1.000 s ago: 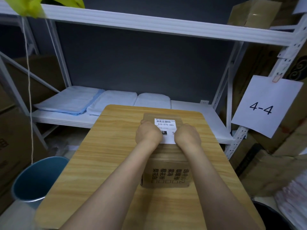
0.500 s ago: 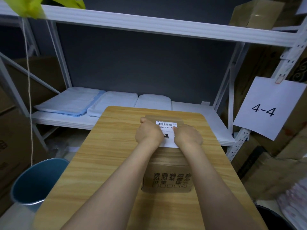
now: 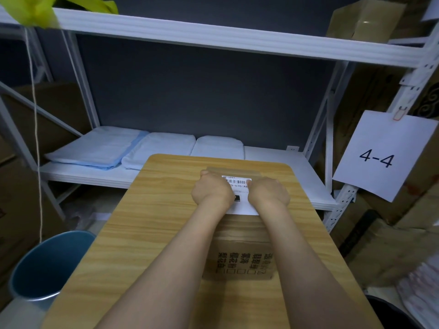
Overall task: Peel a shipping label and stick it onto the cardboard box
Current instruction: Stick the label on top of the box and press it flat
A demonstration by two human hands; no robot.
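Observation:
A brown cardboard box (image 3: 240, 262) with black printed characters on its near side stands on the wooden table (image 3: 152, 233). A white shipping label (image 3: 240, 200) with a barcode lies flat on the box's top. My left hand (image 3: 211, 191) rests on the label's left part and my right hand (image 3: 268, 193) on its right part. Both have curled fingers bent down onto the label, and the right thumb touches the barcode area. The fingertips are hidden behind the backs of my hands.
A white metal shelf (image 3: 285, 167) stands just behind the table, with folded light-blue cloths (image 3: 114, 150) on it. A blue bin (image 3: 50, 264) sits on the floor at the left. A paper sign reading 4-4 (image 3: 382, 157) hangs at the right, above stacked cardboard (image 3: 392, 245).
Both hands have slid forward over the label, away from me, and cover more of the barcode text than before. The box has stayed in place.

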